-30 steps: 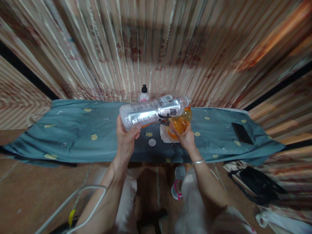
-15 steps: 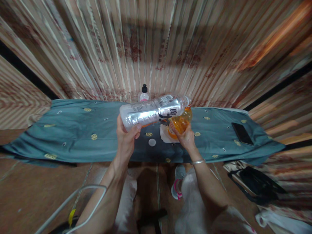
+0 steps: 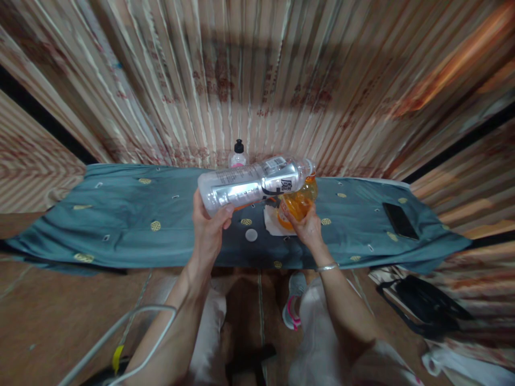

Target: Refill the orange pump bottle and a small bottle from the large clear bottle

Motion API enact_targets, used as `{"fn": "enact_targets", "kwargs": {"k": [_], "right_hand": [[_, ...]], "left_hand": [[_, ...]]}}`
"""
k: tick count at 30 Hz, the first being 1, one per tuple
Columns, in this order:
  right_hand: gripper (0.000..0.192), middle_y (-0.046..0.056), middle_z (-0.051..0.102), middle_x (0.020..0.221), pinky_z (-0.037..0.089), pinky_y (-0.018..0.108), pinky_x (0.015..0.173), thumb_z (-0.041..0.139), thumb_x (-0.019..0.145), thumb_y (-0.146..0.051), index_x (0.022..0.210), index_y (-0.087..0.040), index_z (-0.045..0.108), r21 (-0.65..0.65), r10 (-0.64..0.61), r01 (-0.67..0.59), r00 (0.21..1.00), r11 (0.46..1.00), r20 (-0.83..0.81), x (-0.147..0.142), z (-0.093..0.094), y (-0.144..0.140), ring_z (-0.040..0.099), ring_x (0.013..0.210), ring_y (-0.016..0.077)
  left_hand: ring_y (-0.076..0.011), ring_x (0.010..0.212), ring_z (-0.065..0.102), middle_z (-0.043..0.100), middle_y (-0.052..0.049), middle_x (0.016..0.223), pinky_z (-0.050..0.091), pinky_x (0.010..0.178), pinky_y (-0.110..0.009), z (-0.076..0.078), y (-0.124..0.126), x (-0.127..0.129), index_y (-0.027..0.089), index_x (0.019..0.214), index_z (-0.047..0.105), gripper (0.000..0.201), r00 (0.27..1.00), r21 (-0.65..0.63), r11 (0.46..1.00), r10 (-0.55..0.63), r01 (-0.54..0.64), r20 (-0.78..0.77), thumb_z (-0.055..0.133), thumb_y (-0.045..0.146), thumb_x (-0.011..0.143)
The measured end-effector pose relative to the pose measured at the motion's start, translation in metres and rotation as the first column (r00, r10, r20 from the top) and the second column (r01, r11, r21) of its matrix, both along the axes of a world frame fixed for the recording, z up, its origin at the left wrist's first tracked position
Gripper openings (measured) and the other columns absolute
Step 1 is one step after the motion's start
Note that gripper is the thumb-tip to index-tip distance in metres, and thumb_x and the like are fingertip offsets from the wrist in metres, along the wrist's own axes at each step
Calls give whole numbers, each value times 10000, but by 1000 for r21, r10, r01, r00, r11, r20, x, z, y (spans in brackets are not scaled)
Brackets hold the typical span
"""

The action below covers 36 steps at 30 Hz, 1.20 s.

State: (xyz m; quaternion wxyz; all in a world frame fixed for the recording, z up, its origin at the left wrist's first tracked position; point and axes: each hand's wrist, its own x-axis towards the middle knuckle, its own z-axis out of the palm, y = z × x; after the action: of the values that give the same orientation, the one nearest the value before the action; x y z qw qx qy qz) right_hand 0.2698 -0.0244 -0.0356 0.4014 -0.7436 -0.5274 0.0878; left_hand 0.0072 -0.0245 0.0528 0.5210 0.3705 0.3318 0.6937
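My left hand [image 3: 210, 217] grips the base of a clear plastic bottle [image 3: 253, 185] with a silver label, tilted nearly flat with its neck to the right. That neck reaches the top of a smaller bottle of orange liquid [image 3: 300, 201], and whether the mouths touch I cannot tell. Around the orange bottle's lower side my right hand [image 3: 308, 228] is closed. Under it lies a white tissue [image 3: 272, 222]. A round white cap [image 3: 251, 235] rests on the cloth between my hands. Behind the silver-labelled bottle stands a black-topped bottle [image 3: 238, 153], its lower part hidden.
A teal patterned cloth [image 3: 124, 225] covers the narrow table. A black phone [image 3: 400, 220] lies at its right end. Pleated curtains [image 3: 257, 69] hang close behind. A black bag [image 3: 422, 305] sits below on the right, and a pale cable [image 3: 116, 327] loops near my left forearm.
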Motion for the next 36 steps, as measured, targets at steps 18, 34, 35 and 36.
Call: {"fn": "enact_targets", "kwargs": {"k": [18,34,35,36], "right_hand": [[991,258,785,1148,606,498,883,659,775,-839,1411,-93,511,1,-14,14,1000,1000,12,2,-4,1,783,1016,411],[1017,270,779,1170,611,519,895,671,769,-833,1428,-74,520,15,-3,4,1000,1000,-10,1,-3,0,783,1028,421],[1024,271,780,1168,611,522,894,670,768,-837,1433,-74,516,13,-4,4,1000,1000,-11,1,-3,1,783,1029,424],[1028,272,780,1167,611,524,895,671,768,-838,1437,-74,513,10,-6,6,1000,1000,-12,1,-3,1,782,1031,426]], "left_hand": [[-73,543,523,642,29,821,316,414,-169,0,0,1,258,1129,645,668,1000,23,1000,9,-10,20,971,338,552],[-70,549,521,649,34,809,321,423,-160,0,1,0,247,1075,644,648,999,3,1000,4,-4,34,982,334,529],[-67,549,521,649,37,811,330,427,-159,-1,1,0,249,1073,645,643,999,-1,1000,0,0,34,979,328,530],[-65,550,523,648,39,813,339,430,-160,-1,1,0,253,1076,647,639,999,-3,1000,-3,3,34,977,324,533]]}}
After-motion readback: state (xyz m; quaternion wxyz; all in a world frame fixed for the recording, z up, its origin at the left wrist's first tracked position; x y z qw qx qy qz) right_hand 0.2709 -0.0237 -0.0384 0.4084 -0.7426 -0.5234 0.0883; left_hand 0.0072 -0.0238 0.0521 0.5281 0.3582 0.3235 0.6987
